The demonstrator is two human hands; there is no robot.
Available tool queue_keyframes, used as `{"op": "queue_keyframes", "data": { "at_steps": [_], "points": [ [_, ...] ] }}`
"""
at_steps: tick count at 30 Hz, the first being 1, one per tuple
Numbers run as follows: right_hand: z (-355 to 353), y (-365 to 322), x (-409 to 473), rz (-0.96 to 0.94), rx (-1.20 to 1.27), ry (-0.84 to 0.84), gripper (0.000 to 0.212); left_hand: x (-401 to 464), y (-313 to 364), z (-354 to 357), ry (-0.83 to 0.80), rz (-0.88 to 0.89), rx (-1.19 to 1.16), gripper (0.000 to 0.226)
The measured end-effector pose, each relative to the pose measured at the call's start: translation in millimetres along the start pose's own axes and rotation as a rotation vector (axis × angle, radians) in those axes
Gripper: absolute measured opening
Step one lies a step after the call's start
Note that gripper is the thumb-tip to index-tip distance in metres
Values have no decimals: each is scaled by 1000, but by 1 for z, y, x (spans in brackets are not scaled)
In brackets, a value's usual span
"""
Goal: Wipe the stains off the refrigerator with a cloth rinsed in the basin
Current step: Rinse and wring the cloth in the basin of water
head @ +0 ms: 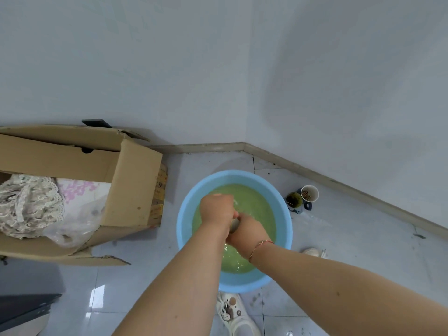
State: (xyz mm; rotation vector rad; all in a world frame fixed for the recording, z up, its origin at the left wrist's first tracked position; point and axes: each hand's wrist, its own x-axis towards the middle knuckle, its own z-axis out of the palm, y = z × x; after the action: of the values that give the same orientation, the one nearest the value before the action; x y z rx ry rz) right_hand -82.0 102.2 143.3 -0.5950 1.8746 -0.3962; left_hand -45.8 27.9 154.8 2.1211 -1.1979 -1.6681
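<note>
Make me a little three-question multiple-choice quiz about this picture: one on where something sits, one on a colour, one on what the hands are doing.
1. Where does the cardboard box sit relative to the basin?
A. To its left
B. To its right
C. Inside it

2. What colour is the basin?
A. Red
B. Light blue
C. Black

3. What are the left hand and right hand doing?
A. Hanging idle at the sides
B. Resting on the box
C. Gripping a grey cloth between them over the water

Answers:
1. A, the box lies on the floor left of the basin.
2. B, its rim and wall are pale blue around greenish water.
3. C, both hands curl around the cloth above the basin.
</note>
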Motion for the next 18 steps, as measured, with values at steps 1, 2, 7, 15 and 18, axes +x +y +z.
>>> {"op": "queue_keyframes", "data": {
  "at_steps": [1,2,7,15,18],
  "points": [
    [3,3,3,-4,-42,5,30,3,-5,2,34,-22,-10,18],
    [4,5,5,-9,-68,3,34,7,-8,3,70,-35,-22,16],
    [8,8,13,-34,-202,-1,44,24,-20,5,203,-132,-41,13],
    [11,8,8,-79,-330,85,38,15,-10,-5,150,-229,-102,28],
    [12,2,3,-68,-372,130,28,9,-5,-10,100,-227,-138,27]
  ]
}}
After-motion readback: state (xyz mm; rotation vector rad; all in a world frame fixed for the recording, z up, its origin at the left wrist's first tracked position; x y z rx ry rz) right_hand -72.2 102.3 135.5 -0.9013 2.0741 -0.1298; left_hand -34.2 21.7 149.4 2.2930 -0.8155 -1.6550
